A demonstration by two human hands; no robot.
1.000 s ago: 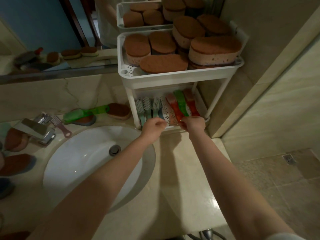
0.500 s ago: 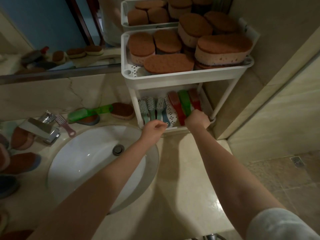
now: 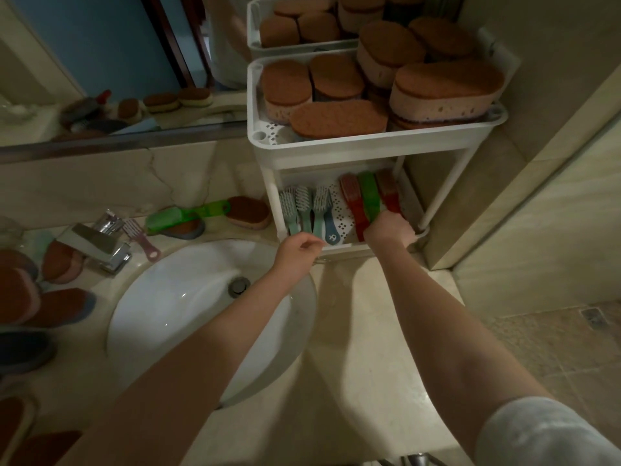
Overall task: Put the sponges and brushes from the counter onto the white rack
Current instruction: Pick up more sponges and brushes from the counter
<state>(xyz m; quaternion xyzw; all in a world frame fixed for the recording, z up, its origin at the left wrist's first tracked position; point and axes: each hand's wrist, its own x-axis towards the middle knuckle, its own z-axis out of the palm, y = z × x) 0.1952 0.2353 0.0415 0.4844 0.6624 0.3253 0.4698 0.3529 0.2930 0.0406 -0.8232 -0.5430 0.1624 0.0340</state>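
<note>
The white rack [image 3: 369, 146] stands at the counter's back right. Its upper tier holds several brown-topped sponges [image 3: 339, 117]. On the lower tier lie small teal and blue brushes [image 3: 312, 213] at the left, and a red, a green [image 3: 368, 196] and another red brush [image 3: 386, 190] at the right. My right hand [image 3: 388, 230] sits at the tier's front right, fingers curled over the handle ends of the green and the right-hand red brush. My left hand [image 3: 299, 247] hovers at the tier's front edge by the teal handles, loosely curled and holding nothing.
On the counter behind the white sink [image 3: 201, 317] lie a green brush [image 3: 188, 215] on a blue-based sponge, another sponge [image 3: 248, 211] and a pink brush [image 3: 141, 238]. More sponges [image 3: 30, 297] lie left of the chrome faucet [image 3: 97, 245]. A mirror [image 3: 100, 62] runs behind.
My right hand slid right from the left red brush's handle to the green and right red handles. My left hand drew back slightly from the teal brushes.
</note>
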